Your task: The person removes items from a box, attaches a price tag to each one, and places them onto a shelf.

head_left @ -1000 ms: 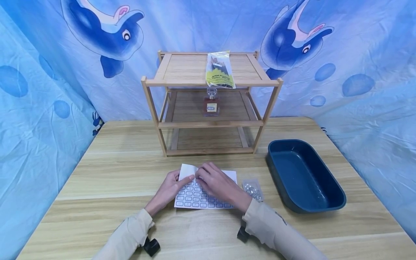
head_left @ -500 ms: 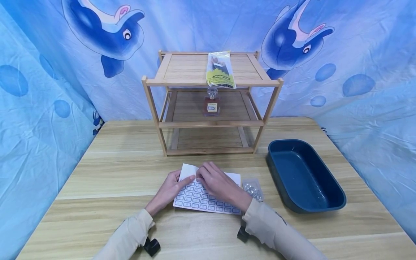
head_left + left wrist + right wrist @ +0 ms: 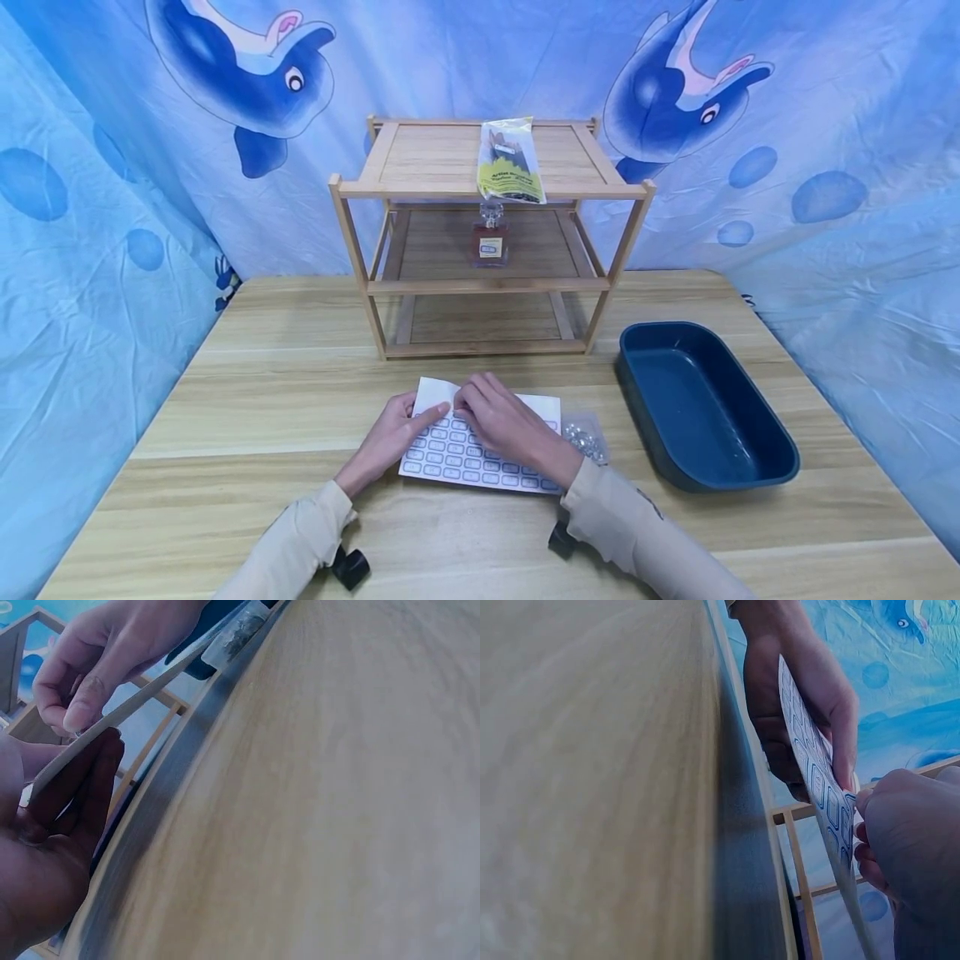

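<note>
A white sheet of sticker labels (image 3: 442,469), printed with rows of small blue-outlined boxes, is held at its left end by my left hand (image 3: 387,435). The left thumb lies on top and the fingers support it from below, as the left wrist view shows. My right hand (image 3: 504,423) is bent over the sheet's upper part. In the right wrist view, its thumb and finger pinch the edge of a small label (image 3: 850,797) close to the left thumb tip. The sheet is raised off the tabletop, and the right hand hides part of its printed rows.
A small clear bag of shiny pieces (image 3: 585,440) lies just right of the sheet. Farther right stands a dark blue basin (image 3: 705,408). Behind the hands is a wooden shelf (image 3: 487,287) bearing a perfume bottle (image 3: 491,243) and a yellow-and-white packet (image 3: 512,162).
The sheet's right end has swung outward and a little toward me, showing more of its lower rows beside my right wrist. Both hands stay in almost the same place.
</note>
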Motion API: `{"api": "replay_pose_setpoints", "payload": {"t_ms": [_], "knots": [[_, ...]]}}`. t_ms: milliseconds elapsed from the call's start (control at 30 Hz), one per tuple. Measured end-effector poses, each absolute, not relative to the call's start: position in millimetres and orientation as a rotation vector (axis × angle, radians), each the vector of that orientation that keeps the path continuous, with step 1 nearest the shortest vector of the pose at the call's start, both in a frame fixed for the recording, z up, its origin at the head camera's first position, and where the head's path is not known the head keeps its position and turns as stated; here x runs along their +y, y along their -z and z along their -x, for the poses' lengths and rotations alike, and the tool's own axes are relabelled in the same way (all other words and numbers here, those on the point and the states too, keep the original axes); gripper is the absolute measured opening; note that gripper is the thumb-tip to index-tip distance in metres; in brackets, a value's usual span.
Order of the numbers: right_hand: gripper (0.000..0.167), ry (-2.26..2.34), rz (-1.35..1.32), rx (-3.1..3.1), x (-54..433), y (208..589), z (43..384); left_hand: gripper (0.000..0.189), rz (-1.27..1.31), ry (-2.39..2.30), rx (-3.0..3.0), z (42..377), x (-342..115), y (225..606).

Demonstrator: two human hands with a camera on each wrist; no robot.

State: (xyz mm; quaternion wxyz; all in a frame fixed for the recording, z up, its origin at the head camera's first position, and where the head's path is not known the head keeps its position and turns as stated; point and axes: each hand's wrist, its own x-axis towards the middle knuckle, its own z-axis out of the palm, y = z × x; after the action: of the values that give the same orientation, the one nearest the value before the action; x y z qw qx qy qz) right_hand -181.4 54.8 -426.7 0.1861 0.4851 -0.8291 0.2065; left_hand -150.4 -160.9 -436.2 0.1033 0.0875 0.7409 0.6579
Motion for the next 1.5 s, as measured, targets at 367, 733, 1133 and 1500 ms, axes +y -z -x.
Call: {"api": "replay_pose_setpoints", "payload": {"t_ms": [367,733,1133,1500], "knots": [[0.007,-0.622,-1.368,-2.324,57,429,182,0.038,-0.241,-1.938,2.186,153,-161,439],[0.007,-0.676,-1.368,-2.345,58,429,181,0.039,-0.218,-1.92,2.201,152,-162,438],[0.015,-0.833,-1.302,-2.431,65,423,182,0.042,-0.202,-1.999,2.094,150,-164,435],[0.016,-0.841,-1.322,-2.449,64,423,181,0.038,-0.3,-1.981,2.131,150,-162,436]]}}
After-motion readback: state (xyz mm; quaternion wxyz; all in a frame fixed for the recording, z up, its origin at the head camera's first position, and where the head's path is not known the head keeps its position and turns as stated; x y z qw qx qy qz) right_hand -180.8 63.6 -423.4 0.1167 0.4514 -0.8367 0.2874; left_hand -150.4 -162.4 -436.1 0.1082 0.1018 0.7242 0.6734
